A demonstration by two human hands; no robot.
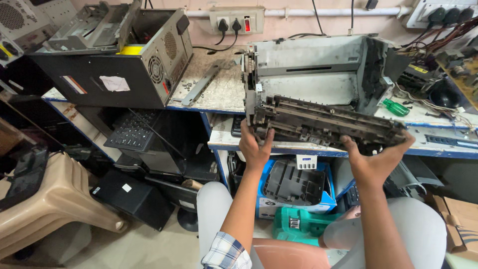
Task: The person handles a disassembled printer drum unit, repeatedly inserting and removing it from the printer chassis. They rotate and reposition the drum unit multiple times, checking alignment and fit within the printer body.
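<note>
Cluttered repair bench (219, 94) against a pink wall, with a black computer case (109, 74) wearing a white sticker on its side, and a blue box (323, 199) with a white label under the shelf. Gutted grey printer (318, 74) sits on top. In front of it, the long dusty printer part (323, 122) runs left to right, tilted down to the right, left hand (255, 147) gripping its left end and right hand (376, 162) cupped under the right end.

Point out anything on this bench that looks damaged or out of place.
The printer chassis stands stripped of its covers, grimy and open. Both hands, left hand and right hand, hold a dusty roller assembly pulled out of it. Loose screws lie scattered on the benchtop.
</note>
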